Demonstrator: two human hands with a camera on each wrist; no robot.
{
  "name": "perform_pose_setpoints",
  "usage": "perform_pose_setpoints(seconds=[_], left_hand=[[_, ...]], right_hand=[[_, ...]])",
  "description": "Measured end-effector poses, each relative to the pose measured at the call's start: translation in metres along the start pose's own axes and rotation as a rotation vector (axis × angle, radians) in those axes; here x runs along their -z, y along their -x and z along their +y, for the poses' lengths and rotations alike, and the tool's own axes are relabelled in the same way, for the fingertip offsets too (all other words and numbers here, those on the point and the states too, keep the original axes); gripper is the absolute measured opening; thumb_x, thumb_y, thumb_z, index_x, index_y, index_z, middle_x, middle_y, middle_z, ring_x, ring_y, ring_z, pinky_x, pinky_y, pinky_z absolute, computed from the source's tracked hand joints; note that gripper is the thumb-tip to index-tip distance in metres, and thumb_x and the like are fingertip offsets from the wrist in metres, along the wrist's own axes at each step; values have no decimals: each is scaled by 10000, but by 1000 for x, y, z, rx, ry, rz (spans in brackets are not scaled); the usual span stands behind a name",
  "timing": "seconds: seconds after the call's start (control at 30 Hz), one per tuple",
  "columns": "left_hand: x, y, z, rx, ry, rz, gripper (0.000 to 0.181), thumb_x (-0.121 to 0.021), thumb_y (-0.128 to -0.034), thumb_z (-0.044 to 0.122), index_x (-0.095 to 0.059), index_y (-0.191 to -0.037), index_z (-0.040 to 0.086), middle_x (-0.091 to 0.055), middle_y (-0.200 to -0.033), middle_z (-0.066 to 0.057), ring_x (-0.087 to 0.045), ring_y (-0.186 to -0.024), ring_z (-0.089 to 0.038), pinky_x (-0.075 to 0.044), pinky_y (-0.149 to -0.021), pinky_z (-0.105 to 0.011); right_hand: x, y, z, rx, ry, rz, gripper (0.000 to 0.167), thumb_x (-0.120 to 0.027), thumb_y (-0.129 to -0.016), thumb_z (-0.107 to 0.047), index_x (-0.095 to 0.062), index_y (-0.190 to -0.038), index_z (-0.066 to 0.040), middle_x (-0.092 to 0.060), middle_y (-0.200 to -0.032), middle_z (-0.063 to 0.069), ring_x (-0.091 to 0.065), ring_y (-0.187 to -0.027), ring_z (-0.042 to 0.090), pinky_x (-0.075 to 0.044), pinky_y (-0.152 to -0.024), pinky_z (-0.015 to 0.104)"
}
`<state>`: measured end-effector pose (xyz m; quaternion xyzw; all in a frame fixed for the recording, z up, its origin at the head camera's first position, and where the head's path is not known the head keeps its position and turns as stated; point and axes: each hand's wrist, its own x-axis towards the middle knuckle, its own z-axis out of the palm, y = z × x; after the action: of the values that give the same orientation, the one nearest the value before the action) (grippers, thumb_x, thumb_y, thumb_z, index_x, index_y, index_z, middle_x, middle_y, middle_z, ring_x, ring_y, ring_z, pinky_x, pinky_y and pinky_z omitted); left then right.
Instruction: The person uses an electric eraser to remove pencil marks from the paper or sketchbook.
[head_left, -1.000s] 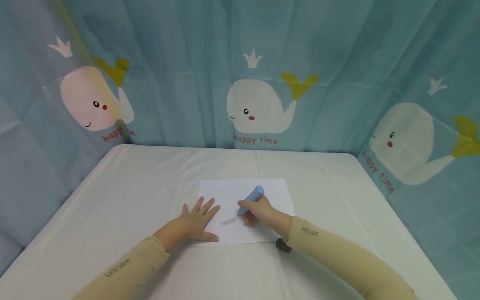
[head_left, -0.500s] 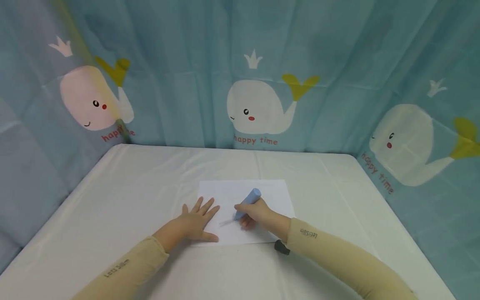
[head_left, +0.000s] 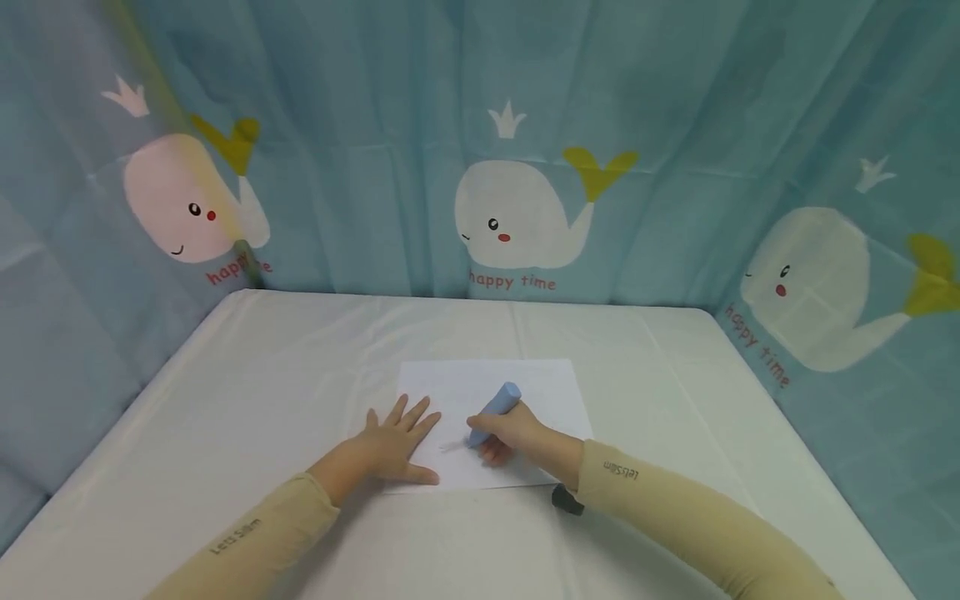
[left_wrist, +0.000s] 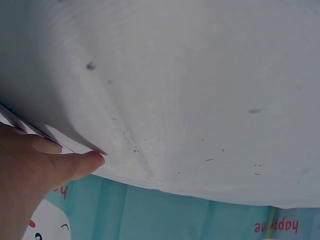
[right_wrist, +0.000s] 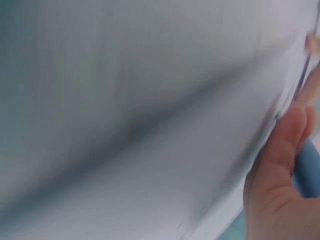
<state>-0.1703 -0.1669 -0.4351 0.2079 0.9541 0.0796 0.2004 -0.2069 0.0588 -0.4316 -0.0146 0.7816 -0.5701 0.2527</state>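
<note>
A white sheet of paper (head_left: 536,458) lies on the white-covered table in the head view. My left hand (head_left: 393,446) rests on the sheet's left side, fingers spread and straight. Over the middle of the sheet, my right hand (head_left: 513,429) grips a thick light-blue marker (head_left: 501,400), which leans with its upper end away to the right. Its lower end is at or near the paper, beside a short faint line (head_left: 453,447). The right wrist view shows my right thumb (right_wrist: 280,150) against part of the blue barrel (right_wrist: 307,170); the tip is hidden there.
The white tablecloth (head_left: 300,367) spreads around the sheet. A small dark object (head_left: 567,500) shows under my right wrist. Blue curtains with whale prints (head_left: 517,217) hang behind the table and at both sides.
My right hand has shifted a little toward me and slightly left with the marker, which now leans a bit lower. My left hand has stayed in place on the sheet.
</note>
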Motion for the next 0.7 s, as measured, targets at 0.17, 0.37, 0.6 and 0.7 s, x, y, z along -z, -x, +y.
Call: perform_pose_setpoints(seconds=[0.17, 0.37, 0.6, 0.7], left_hand=[[0, -1, 0, -4, -9, 0, 989, -595, -829, 672, -236, -1540, 87, -80, -1611, -176, -12, -1442, -472, -101, -997, -780], [0, -1, 0, 6, -19, -4, 990, -593, -825, 679, -233, -1544, 102, -76, -1615, -165, -16, -1444, -464, -104, -1004, -774], [-2, -2, -2, -4, -14, 3, 994, -592, -822, 683, -233, -1544, 102, -77, -1614, -166, -11, -1444, -466, -92, -998, -780], [-1, -2, -1, -6, -18, 4, 993, -588, -823, 685, -233, -1544, 102, -78, -1614, -165, -13, -1443, -467, -95, -998, -780]], right_hand=[[1, -2, 1, -9, 13, 35, 265, -690, -881, -223, -589, -939, 15, -616, -559, 68, -581, -444, 114, -534, -491, 259], [5, -3, 0, -6, 34, 39, 289, -687, -882, -226, -576, -966, 28, -621, -558, 75, -584, -441, 117, -537, -487, 266], [7, -1, 1, -20, 31, 46, 292, -691, -881, -224, -567, -969, 26, -623, -555, 81, -581, -435, 119, -536, -483, 270], [6, 0, 1, -25, 34, 50, 295, -695, -881, -228, -563, -975, 18, -625, -559, 80, -582, -435, 119, -536, -484, 269]])
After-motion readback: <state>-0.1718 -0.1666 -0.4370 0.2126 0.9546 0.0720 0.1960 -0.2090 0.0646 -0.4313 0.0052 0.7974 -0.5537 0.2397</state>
